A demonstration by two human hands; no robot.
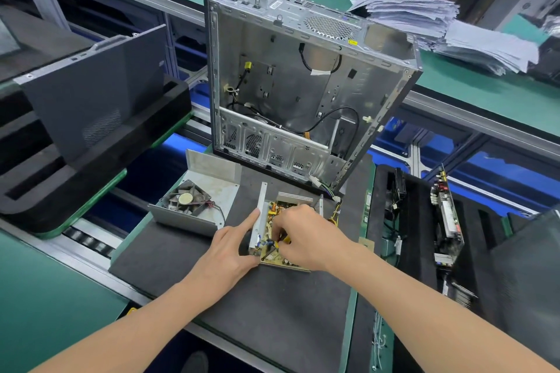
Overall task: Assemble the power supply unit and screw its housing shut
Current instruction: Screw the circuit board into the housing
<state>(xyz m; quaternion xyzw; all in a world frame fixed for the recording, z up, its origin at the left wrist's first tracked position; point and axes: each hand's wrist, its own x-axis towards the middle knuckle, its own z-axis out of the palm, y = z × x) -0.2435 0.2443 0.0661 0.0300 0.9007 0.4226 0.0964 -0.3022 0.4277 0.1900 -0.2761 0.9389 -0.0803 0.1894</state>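
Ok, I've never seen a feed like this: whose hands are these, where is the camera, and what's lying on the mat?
No machine here: a person works bare-handed, and the single picture comes from a camera on their head, looking down. On the dark mat lies the power supply's circuit board in its open metal base. The left hand rests against the base's side wall, index finger straight. The right hand curls its fingertips down among the board's wires; what they pinch is hidden. To the left lies the housing cover with its fan, not yet fitted. Behind stands an open computer case.
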